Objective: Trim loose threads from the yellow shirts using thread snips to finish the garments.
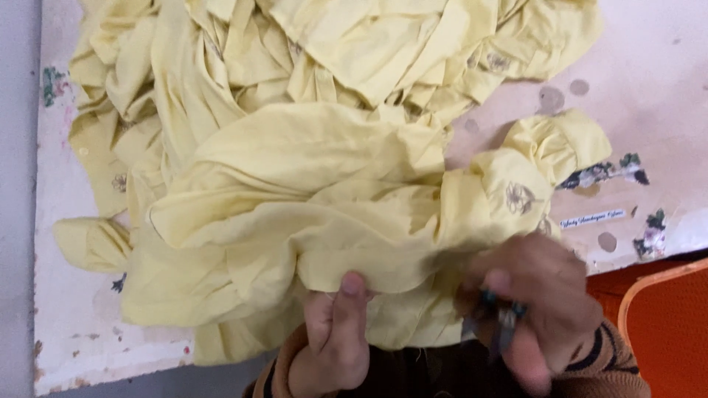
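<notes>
A large heap of crumpled pale yellow cotton garments [295,169] covers most of the worn, off-white worktop [649,81], whose surface shows grey round stains and a few small floral stickers along its right edge. The left hand [333,346] comes up from the bottom edge of the view with its grip closed on the near hem of the yellow fabric — the thumb lies on top of the folded edge and the fingers are tucked beneath it. The right hand [535,302], blurred, is just beside it to the right, its grip closed around a small dark cutting tool with blue-green handles [501,318] whose tip points downward; this hand also touches the cloth where a small dark embroidered flower [518,197] sits on the yellow material. Both wrists wear brown knitted sleeves with dark stripes [597,361]. At the lower right corner, beyond the worktop's edge, stands an orange piece of furniture with a pale rim [664,324] — what kind cannot be told.
</notes>
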